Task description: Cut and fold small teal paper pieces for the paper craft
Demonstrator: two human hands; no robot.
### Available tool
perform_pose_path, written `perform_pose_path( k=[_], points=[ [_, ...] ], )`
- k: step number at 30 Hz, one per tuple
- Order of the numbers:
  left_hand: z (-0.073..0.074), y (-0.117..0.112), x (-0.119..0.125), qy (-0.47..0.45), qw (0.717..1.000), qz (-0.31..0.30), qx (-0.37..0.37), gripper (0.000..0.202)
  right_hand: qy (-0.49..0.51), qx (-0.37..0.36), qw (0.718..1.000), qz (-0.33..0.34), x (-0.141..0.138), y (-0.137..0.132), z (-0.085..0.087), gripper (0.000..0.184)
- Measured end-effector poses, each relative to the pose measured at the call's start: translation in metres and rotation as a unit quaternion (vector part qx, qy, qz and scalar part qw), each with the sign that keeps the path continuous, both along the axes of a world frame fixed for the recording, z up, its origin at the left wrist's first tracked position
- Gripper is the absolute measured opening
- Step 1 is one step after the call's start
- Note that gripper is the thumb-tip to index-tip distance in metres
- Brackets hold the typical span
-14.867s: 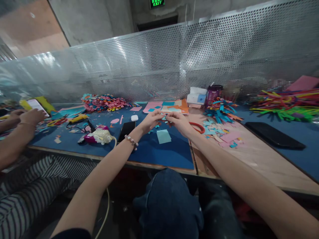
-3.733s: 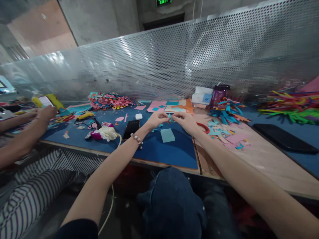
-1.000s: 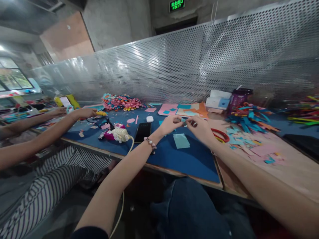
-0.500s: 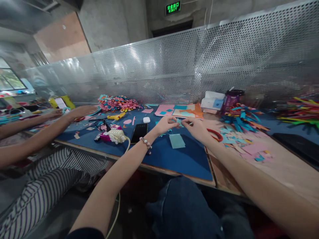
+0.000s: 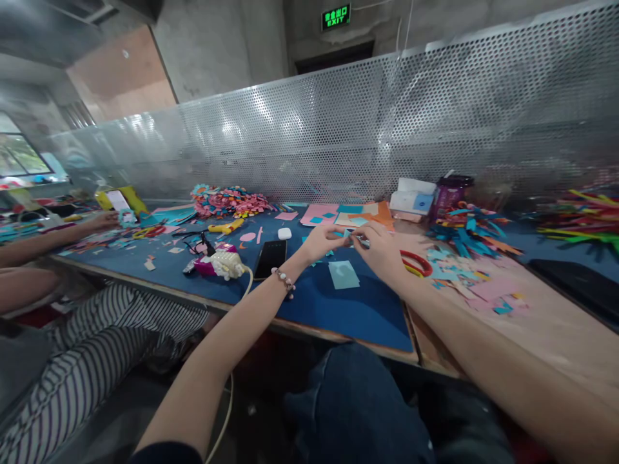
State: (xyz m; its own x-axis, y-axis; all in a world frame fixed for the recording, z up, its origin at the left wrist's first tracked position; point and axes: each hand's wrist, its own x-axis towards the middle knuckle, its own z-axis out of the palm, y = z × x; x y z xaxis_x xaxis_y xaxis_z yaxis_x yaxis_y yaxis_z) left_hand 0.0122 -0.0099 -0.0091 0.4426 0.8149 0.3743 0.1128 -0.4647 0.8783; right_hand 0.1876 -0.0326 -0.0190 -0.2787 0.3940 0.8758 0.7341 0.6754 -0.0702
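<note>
My left hand has its thumb and fingertips pinched together on a small light-blue piece, apparently felt or paper. Opposite it, nearly touching, my right hand is closed with its fingertips at the same spot. A small greyish bit shows between its fingers, too small to name. Below both hands, light-blue squares lie stacked on the blue mat. Beside my right wrist are red and yellow loop handles, seemingly of scissors, partly hidden by the wrist.
To the left lie a black phone, a white earbud case, a power strip and a yellow glue gun. Coloured sheets are behind. Scraps lie right. A co-worker's hand is at far left.
My right hand has turned and its fingers have closed in nearer my left fingertips. The co-worker's nearer arm has drawn back from the table. My left hand stays almost still.
</note>
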Motion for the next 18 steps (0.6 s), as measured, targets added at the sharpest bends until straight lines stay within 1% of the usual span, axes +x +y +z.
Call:
perform_pose_path(
  k=[7,13,16,18],
  points=[
    [0.002,-0.002,0.002,0.001,1.0,0.015,0.021,0.033,-0.014,0.017,0.999,-0.039,-0.002,0.0,-0.001,0.014],
    [0.001,-0.004,0.003,0.0,1.0,0.01,0.028,0.035,-0.015,0.022,0.997,-0.069,-0.006,-0.005,-0.001,0.013],
    [0.001,-0.007,0.004,0.014,0.998,0.034,0.049,0.032,0.003,0.013,0.997,-0.072,-0.009,-0.007,0.0,0.01],
    [0.001,-0.008,0.005,0.018,0.997,0.047,0.06,0.031,0.028,-0.004,0.998,-0.06,-0.01,-0.007,0.0,0.01]
  ],
)
